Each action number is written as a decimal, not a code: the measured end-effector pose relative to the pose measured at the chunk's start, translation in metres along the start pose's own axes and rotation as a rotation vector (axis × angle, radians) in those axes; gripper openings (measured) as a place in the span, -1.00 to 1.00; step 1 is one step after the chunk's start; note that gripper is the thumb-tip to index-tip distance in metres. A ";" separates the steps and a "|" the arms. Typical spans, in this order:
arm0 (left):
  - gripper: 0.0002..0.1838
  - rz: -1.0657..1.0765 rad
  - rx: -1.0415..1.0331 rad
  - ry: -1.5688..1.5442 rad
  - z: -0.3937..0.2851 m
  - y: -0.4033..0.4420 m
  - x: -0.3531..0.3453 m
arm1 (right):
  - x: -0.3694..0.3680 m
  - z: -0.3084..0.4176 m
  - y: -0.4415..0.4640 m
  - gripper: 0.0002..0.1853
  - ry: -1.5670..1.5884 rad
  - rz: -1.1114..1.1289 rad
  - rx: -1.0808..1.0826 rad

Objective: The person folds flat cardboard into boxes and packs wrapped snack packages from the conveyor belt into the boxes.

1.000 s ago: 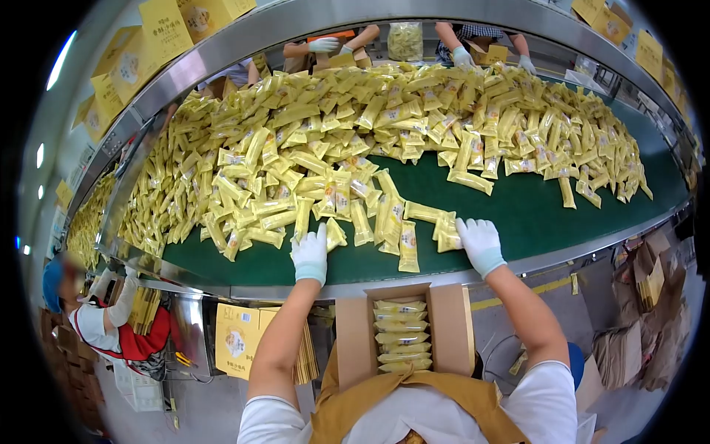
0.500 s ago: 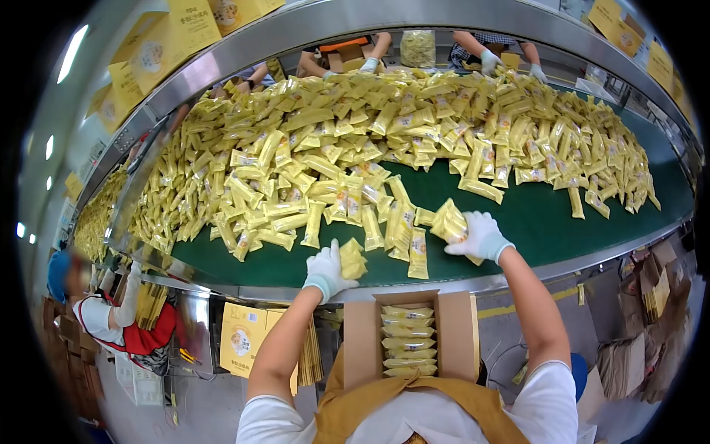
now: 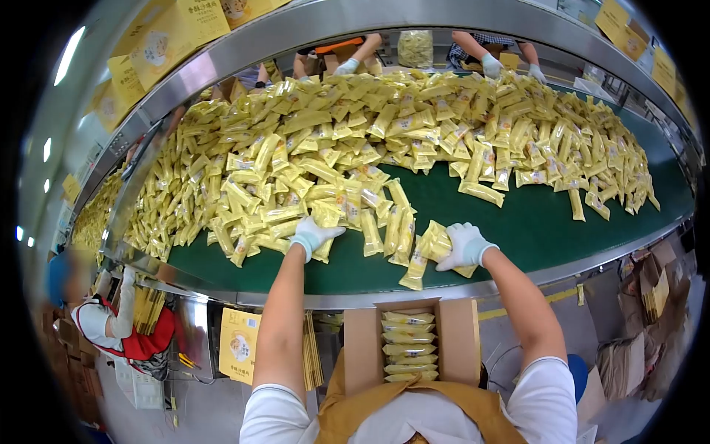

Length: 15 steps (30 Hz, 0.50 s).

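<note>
My left hand point(image 3: 314, 237), in a white glove, is at the near edge of the heap of yellow snack packets point(image 3: 296, 166), its fingers closed on packets that show above and below it. A small bunch of yellow packets point(image 3: 435, 241) is in my right hand point(image 3: 464, 246), also gloved, just above the green belt. Loose packets lie between the two hands, one point(image 3: 415, 271) touching the bunch. In front of my body stands an open cardboard box point(image 3: 364, 340) with a column of packets point(image 3: 409, 338) stacked flat inside.
Flattened yellow cartons point(image 3: 240, 344) stand left of the box. The metal rim point(image 3: 333, 300) borders the green belt point(image 3: 532, 222). Across it, gloved hands of other people point(image 3: 492, 65) work at the heap. A co-worker in a red apron point(image 3: 144, 344) is at the left.
My left hand has moved up and left to the heap's edge. My right hand has shifted slightly left and down with its bunch, and the nearby loose packet has tilted.
</note>
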<state>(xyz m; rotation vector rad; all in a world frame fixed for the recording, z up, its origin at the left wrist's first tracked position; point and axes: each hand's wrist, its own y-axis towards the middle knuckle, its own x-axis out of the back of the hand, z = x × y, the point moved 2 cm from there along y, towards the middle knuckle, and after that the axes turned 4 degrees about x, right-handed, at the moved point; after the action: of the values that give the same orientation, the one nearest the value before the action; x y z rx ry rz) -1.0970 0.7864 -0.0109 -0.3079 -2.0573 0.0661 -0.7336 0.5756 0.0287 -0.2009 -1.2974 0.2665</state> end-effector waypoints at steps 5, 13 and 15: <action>0.20 0.153 0.061 0.113 -0.012 -0.036 0.020 | -0.014 -0.027 -0.055 -0.05 -0.170 -0.126 0.046; 0.22 0.048 -0.036 0.564 -0.020 -0.112 0.008 | -0.010 -0.048 -0.095 -0.08 -0.018 -0.073 0.007; 0.19 -0.003 -0.048 0.481 -0.014 -0.114 0.002 | -0.001 -0.039 -0.095 -0.08 -0.037 -0.026 -0.027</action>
<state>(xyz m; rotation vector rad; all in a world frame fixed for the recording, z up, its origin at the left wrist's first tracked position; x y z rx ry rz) -1.1073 0.6759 0.0176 -0.3155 -1.5836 -0.0554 -0.6883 0.4848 0.0454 -0.2027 -1.3402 0.2321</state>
